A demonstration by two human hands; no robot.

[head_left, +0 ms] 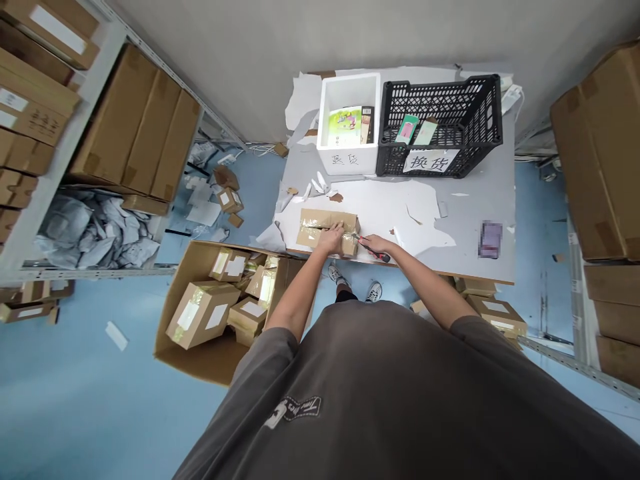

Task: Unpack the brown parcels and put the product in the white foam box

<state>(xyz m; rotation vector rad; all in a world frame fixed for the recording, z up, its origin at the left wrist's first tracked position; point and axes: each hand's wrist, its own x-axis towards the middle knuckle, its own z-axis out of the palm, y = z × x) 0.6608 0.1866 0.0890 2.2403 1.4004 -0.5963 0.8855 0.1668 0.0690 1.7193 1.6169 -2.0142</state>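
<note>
A brown cardboard box with clear tape lies near the front edge of the white table. My left hand lies on top of this box with its fingers spread over the cardboard. Wrapped around the handle of a red and black cutting tool, my right hand is at the right of the box. The tool's tip meets the taped right end of the box.
Behind the box stand a white bin and a black crate on the table. Paper scraps lie around. A large carton of parcels is at the left; shelves with boxes flank both sides.
</note>
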